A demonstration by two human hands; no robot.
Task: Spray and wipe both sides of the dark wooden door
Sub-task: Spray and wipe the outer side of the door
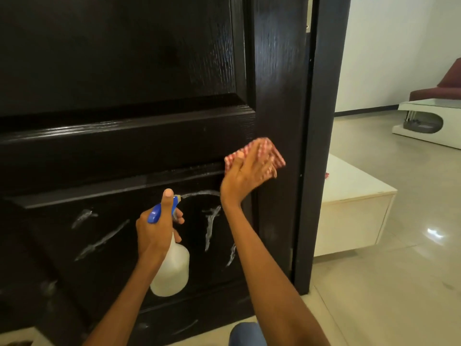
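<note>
door (149, 71) fills frame left and centre | left hand (156, 231) grips spray bottle (171, 268), lower centre; right hand (247, 173) presses checked cloth (270, 152) flat against door, centre right

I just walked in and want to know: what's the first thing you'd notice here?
White foamy streaks stand out on the lower panel of the dark wooden door. In front of them, the left hand grips a white spray bottle with a blue trigger. Higher up, the right hand presses a red checked cloth against the door.
</note>
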